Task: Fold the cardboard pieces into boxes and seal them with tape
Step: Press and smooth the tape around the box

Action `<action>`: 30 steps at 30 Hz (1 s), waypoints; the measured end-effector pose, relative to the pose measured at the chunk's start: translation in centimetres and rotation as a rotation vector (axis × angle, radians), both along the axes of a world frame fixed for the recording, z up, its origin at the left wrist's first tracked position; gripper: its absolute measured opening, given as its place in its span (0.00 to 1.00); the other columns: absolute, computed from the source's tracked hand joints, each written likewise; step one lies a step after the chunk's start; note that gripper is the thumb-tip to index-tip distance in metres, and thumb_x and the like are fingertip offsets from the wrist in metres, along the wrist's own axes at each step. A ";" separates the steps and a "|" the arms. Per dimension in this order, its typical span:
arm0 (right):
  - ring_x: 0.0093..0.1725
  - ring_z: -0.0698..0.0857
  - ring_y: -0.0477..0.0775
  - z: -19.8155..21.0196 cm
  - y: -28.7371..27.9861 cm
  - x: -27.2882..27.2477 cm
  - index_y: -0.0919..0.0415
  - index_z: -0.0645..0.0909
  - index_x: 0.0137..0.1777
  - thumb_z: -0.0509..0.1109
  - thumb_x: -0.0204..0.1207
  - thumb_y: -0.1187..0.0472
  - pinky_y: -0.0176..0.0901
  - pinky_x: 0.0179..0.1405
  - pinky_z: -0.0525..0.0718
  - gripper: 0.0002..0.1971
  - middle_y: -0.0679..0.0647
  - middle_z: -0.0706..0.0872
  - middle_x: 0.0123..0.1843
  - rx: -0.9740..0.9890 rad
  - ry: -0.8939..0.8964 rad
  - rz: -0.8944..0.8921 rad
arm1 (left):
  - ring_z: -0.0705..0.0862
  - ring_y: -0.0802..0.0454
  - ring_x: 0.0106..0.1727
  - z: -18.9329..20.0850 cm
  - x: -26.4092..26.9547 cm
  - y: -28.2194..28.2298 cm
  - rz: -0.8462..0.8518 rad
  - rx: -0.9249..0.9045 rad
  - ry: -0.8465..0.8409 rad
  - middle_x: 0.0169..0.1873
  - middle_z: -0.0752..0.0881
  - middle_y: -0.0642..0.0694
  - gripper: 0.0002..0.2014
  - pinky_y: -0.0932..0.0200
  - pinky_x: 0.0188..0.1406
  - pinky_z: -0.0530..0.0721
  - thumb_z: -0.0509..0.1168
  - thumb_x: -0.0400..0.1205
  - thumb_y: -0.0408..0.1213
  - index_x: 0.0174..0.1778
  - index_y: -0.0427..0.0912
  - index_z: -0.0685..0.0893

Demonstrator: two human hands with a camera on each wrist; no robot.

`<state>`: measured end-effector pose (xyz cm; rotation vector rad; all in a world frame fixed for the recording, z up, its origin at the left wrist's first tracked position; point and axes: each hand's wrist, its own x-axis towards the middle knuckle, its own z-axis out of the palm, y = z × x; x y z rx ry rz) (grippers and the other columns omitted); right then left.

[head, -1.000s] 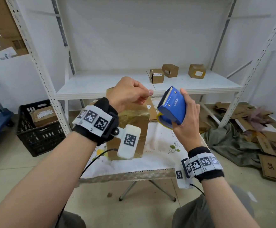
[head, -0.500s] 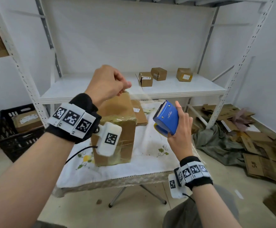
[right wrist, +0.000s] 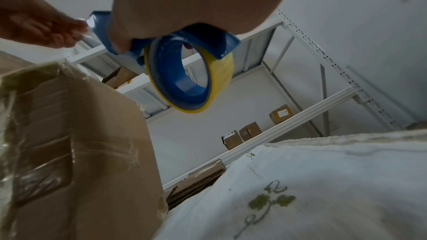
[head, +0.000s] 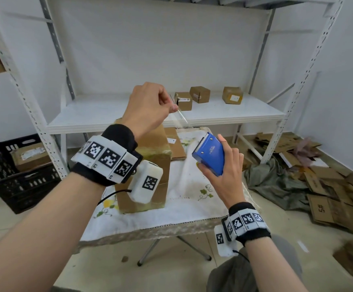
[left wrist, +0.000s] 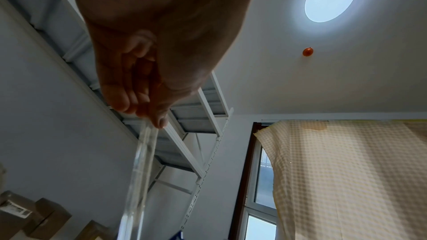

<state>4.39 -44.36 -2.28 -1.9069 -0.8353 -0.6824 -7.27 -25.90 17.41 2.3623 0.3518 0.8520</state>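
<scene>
Shelves (head: 192,114) stand at the back with three little boxes (head: 199,94) on them, out of the way. Nearer, the table (head: 192,207) holds the big box (head: 150,152) standing up, so its top can be taped. The right hand (head: 226,173) grips the blue tape holder (head: 210,153) low beside the box. The left hand (head: 148,108) is up high, pinching the end of the clear tape (head: 180,116) to pull a long piece tight
</scene>
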 end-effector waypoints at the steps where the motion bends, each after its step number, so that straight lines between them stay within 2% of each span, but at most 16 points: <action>1: 0.54 0.69 0.50 -0.1 -0.1 -0.1 0.51 0.64 0.86 0.72 0.74 0.36 0.49 0.59 0.74 0.43 0.50 0.73 0.60 0.009 0.011 0.015 | 0.89 0.55 0.40 -0.1 0.0 0.3 0.007 -0.010 0.004 0.31 0.86 0.55 0.07 0.53 0.50 0.89 0.78 0.79 0.37 0.39 0.39 0.88; 4: 0.55 0.70 0.49 -0.2 -0.1 -0.2 0.52 0.66 0.84 0.74 0.74 0.38 0.48 0.58 0.75 0.42 0.51 0.73 0.59 0.053 0.045 0.067 | 0.91 0.47 0.45 -0.3 0.0 1.1 0.024 -0.060 0.010 0.36 0.89 0.46 0.07 0.46 0.56 0.90 0.78 0.78 0.37 0.42 0.37 0.89; 8: 0.56 0.71 0.51 -0.4 0.3 0.0 0.50 0.66 0.84 0.75 0.72 0.39 0.51 0.59 0.77 0.41 0.48 0.73 0.59 0.057 0.052 0.097 | 0.91 0.47 0.43 -0.6 -0.1 1.5 0.035 -0.080 0.005 0.32 0.86 0.50 0.07 0.47 0.54 0.90 0.78 0.78 0.37 0.40 0.40 0.88; 10: 0.56 0.71 0.50 -0.5 0.7 0.3 0.48 0.67 0.83 0.75 0.72 0.40 0.53 0.60 0.77 0.41 0.48 0.74 0.59 0.063 0.067 0.090 | 0.89 0.54 0.38 -0.8 0.1 1.1 0.022 -0.062 -0.045 0.30 0.85 0.54 0.06 0.54 0.50 0.90 0.78 0.79 0.35 0.40 0.40 0.88; 11: 0.56 0.71 0.49 -0.6 1.0 0.3 0.48 0.67 0.83 0.76 0.72 0.40 0.53 0.60 0.77 0.40 0.49 0.75 0.59 0.068 0.074 0.082 | 0.85 0.61 0.36 -0.9 0.2 0.6 0.009 -0.033 -0.065 0.30 0.84 0.57 0.06 0.64 0.45 0.87 0.77 0.79 0.35 0.39 0.41 0.87; 12: 0.55 0.72 0.49 -0.7 1.2 0.3 0.47 0.67 0.83 0.76 0.72 0.41 0.52 0.59 0.77 0.40 0.49 0.75 0.59 0.078 0.079 0.073 | 0.82 0.65 0.34 -0.9 0.2 0.0 -0.002 0.013 -0.076 0.30 0.82 0.59 0.07 0.74 0.39 0.80 0.76 0.80 0.35 0.39 0.43 0.85; 13: 0.55 0.72 0.49 -0.8 1.4 0.3 0.46 0.67 0.83 0.78 0.72 0.42 0.51 0.59 0.77 0.40 0.49 0.76 0.59 0.092 0.081 0.066 | 0.79 0.66 0.33 -0.9 0.3 -0.6 -0.013 0.066 -0.086 0.31 0.81 0.60 0.08 0.78 0.35 0.75 0.75 0.81 0.36 0.38 0.45 0.84; 15: 0.56 0.72 0.49 -1.0 1.5 0.3 0.45 0.67 0.82 0.80 0.72 0.46 0.48 0.59 0.75 0.40 0.46 0.76 0.59 0.115 0.083 0.058 | 0.77 0.66 0.33 -1.0 0.5 -1.3 -0.039 0.157 -0.113 0.32 0.79 0.61 0.09 0.78 0.35 0.72 0.74 0.81 0.37 0.38 0.46 0.82; 18: 0.55 0.71 0.49 -0.9 1.3 0.7 0.47 0.70 0.81 0.79 0.71 0.45 0.45 0.58 0.72 0.39 0.47 0.77 0.59 0.110 0.086 0.023 | 0.76 0.66 0.34 -1.5 0.9 -1.8 -0.071 0.247 -0.119 0.33 0.78 0.61 0.09 0.71 0.39 0.74 0.73 0.81 0.36 0.38 0.46 0.81; 21: 0.54 0.71 0.48 -0.9 0.9 1.0 0.49 0.70 0.80 0.81 0.71 0.47 0.45 0.58 0.71 0.38 0.50 0.77 0.59 0.106 0.098 0.016 | 0.77 0.66 0.35 -1.9 1.2 -2.1 -0.081 0.214 -0.144 0.33 0.79 0.62 0.09 0.74 0.38 0.72 0.73 0.81 0.35 0.38 0.47 0.81; 22: 0.55 0.71 0.47 -1.0 0.7 1.0 0.48 0.70 0.80 0.82 0.71 0.49 0.45 0.58 0.72 0.38 0.48 0.76 0.60 0.122 0.105 0.031 | 0.78 0.66 0.34 -1.8 1.3 -2.0 -0.079 0.175 -0.149 0.33 0.80 0.62 0.09 0.76 0.36 0.72 0.74 0.81 0.35 0.38 0.47 0.81; 24: 0.58 0.71 0.43 -1.3 0.3 1.0 0.46 0.69 0.78 0.84 0.72 0.54 0.42 0.60 0.72 0.38 0.37 0.73 0.61 0.171 0.129 0.079 | 0.79 0.67 0.33 -1.4 1.3 -1.4 -0.062 0.087 -0.155 0.32 0.81 0.61 0.08 0.77 0.35 0.75 0.75 0.81 0.36 0.38 0.46 0.83; 26: 0.61 0.72 0.43 -1.4 -0.1 0.8 0.42 0.69 0.77 0.84 0.72 0.56 0.37 0.62 0.71 0.38 0.25 0.69 0.62 0.193 0.134 0.109 | 0.80 0.65 0.33 -1.2 1.4 -0.5 -0.032 0.015 -0.159 0.32 0.82 0.59 0.08 0.72 0.37 0.81 0.76 0.80 0.35 0.38 0.45 0.84; 28: 0.62 0.73 0.44 -1.2 -0.1 0.4 0.38 0.68 0.76 0.84 0.72 0.55 0.36 0.63 0.71 0.38 0.22 0.68 0.63 0.190 0.127 0.135 | 0.84 0.59 0.36 -1.4 1.5 0.5 0.006 -0.036 -0.151 0.31 0.83 0.57 0.07 0.55 0.45 0.90 0.77 0.79 0.34 0.38 0.42 0.86; 30: 0.63 0.73 0.43 -1.0 0.2 0.1 0.34 0.67 0.76 0.82 0.71 0.53 0.38 0.64 0.71 0.38 0.21 0.68 0.64 0.190 0.112 0.161 | 0.87 0.51 0.39 -1.6 1.6 1.2 0.039 -0.076 -0.139 0.31 0.85 0.54 0.06 0.46 0.48 0.91 0.77 0.78 0.34 0.39 0.39 0.88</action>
